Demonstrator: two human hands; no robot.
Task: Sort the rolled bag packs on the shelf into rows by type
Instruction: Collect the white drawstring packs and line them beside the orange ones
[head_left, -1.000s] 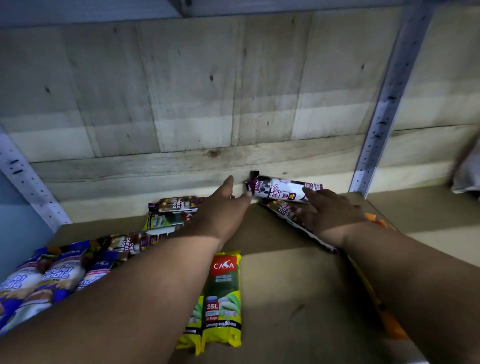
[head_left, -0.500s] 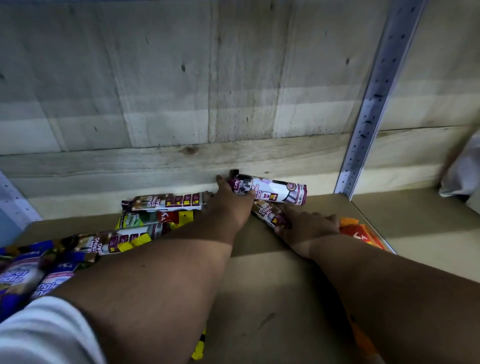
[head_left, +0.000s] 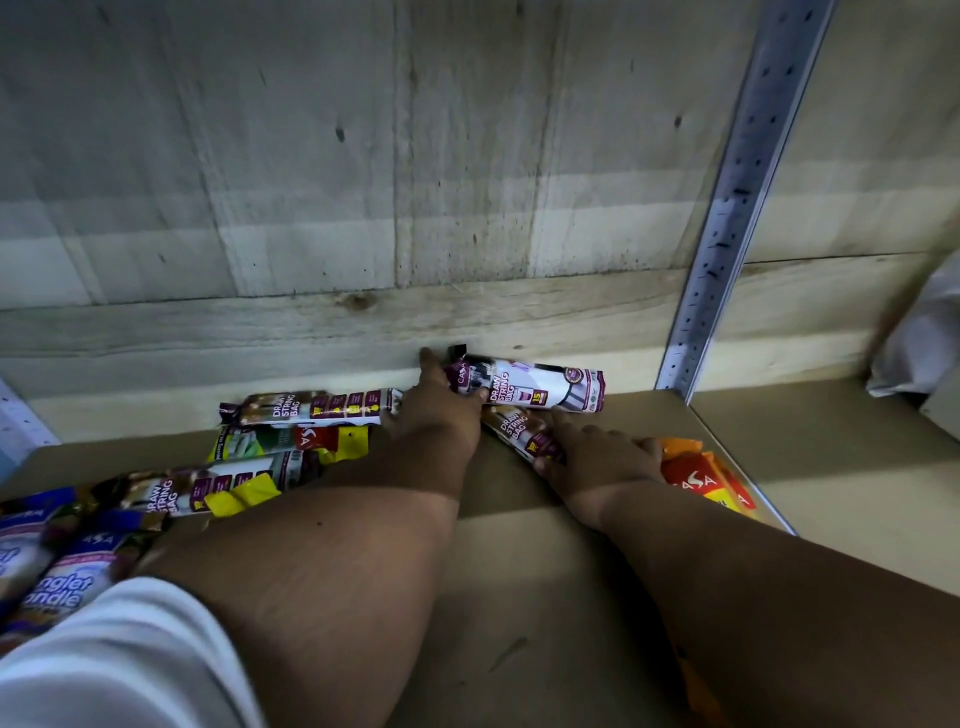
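Left hand (head_left: 441, 415) has pressed the white draw-string pack (head_left: 535, 384) against the back board; right hand (head_left: 597, 457) now grips a second (same type), row forming

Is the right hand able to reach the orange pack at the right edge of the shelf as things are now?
Probably yes. The right hand lies right beside the orange pack, and nothing stands between them. However, its fingers rest on a drawstring bag pack, so it would have to let that go first.

draw-string packs (head_left: 530, 385): white, maroon | flat pack (head_left: 701, 480): orange-red | sleeve (head_left: 119, 665): white
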